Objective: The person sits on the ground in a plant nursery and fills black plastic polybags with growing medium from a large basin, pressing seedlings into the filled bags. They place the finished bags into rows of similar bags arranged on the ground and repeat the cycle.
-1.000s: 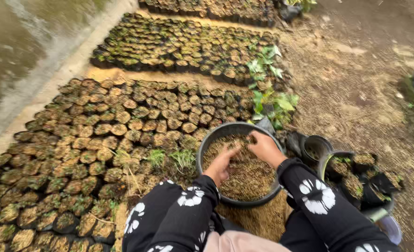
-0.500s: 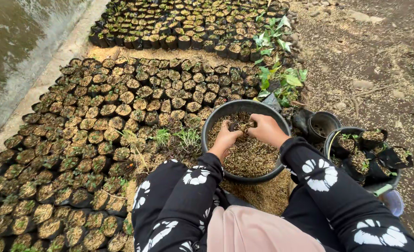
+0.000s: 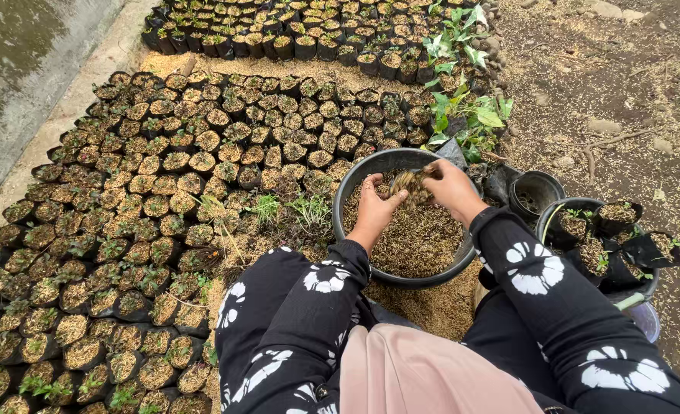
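Note:
A round black basin (image 3: 359, 172) sits on the ground in front of me, filled with brown husk-like planting mix (image 3: 417, 241). Both my hands are inside it, at its far side. My left hand (image 3: 377, 207) and my right hand (image 3: 446, 186) are cupped together around a clump of the mix (image 3: 409, 182), lifted just above the rest. My sleeves are black with white flower prints.
Rows of several small black seedling bags (image 3: 164, 207) filled with mix cover the ground to the left and ahead. A leafy green plant (image 3: 463, 115) stands behind the basin. Empty black pots (image 3: 535, 195) and filled bags (image 3: 608, 230) lie at the right. A concrete edge (image 3: 64, 107) runs at far left.
My hands have moved from the middle of the basin to its far side and now hold a raised clump of mix. The view has shifted slightly.

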Action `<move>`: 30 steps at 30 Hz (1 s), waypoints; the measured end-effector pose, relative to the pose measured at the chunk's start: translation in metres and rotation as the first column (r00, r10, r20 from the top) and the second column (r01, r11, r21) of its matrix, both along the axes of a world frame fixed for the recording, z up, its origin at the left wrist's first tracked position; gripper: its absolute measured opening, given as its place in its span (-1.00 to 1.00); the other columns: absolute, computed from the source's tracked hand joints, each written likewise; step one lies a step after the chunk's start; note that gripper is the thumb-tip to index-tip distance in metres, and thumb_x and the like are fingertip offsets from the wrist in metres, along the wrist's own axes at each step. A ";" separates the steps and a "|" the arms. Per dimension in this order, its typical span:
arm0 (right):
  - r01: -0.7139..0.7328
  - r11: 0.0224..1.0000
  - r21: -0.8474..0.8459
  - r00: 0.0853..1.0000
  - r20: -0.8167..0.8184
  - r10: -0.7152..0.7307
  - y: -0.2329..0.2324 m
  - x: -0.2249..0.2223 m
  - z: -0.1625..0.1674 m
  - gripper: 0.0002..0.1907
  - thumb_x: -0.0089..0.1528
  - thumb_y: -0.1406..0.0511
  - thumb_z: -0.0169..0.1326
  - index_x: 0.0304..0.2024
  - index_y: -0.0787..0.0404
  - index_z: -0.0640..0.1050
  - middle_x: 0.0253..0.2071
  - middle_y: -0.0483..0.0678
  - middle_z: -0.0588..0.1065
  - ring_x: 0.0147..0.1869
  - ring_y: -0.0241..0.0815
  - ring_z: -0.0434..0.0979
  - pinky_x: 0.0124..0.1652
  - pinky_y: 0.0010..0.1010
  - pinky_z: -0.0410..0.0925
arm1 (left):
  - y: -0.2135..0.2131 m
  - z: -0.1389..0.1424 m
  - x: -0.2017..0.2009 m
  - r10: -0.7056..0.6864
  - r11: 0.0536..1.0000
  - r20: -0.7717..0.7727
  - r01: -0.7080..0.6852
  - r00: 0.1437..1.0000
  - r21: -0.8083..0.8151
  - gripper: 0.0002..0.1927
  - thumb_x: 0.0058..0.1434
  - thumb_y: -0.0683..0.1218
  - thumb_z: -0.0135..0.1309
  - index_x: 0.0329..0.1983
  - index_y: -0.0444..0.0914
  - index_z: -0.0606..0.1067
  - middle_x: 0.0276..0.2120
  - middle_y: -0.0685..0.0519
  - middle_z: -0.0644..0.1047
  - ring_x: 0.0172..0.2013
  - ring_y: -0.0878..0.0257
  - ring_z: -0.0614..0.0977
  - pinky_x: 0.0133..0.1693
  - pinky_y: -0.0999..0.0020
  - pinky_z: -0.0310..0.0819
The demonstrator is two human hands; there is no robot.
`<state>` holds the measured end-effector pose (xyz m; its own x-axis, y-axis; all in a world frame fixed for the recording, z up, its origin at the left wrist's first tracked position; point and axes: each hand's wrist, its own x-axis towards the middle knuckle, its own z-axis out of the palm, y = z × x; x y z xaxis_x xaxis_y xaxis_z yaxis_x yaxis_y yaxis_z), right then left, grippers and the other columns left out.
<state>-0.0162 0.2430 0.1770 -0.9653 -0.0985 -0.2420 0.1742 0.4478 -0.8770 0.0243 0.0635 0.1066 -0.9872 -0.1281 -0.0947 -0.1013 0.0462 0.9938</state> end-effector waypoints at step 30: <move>-0.052 0.891 0.451 0.768 -0.553 0.325 -0.024 0.020 0.026 -0.62 0.20 0.40 0.08 0.09 0.32 0.49 -0.13 0.27 0.56 -0.05 0.29 0.56 -0.07 -0.03 0.40 | -0.008 -0.011 -0.013 -0.218 0.760 0.208 0.032 0.954 0.650 -0.62 0.33 -0.15 0.01 0.20 -0.28 0.35 -0.04 -0.03 0.55 -0.12 0.20 0.62 -0.14 0.24 0.68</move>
<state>0.0040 0.2186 0.2026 -0.8904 -0.3244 0.3193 -0.4498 0.7341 -0.5086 0.0116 0.0553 0.0956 -0.9171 0.1757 -0.3580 -0.3928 -0.5519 0.7356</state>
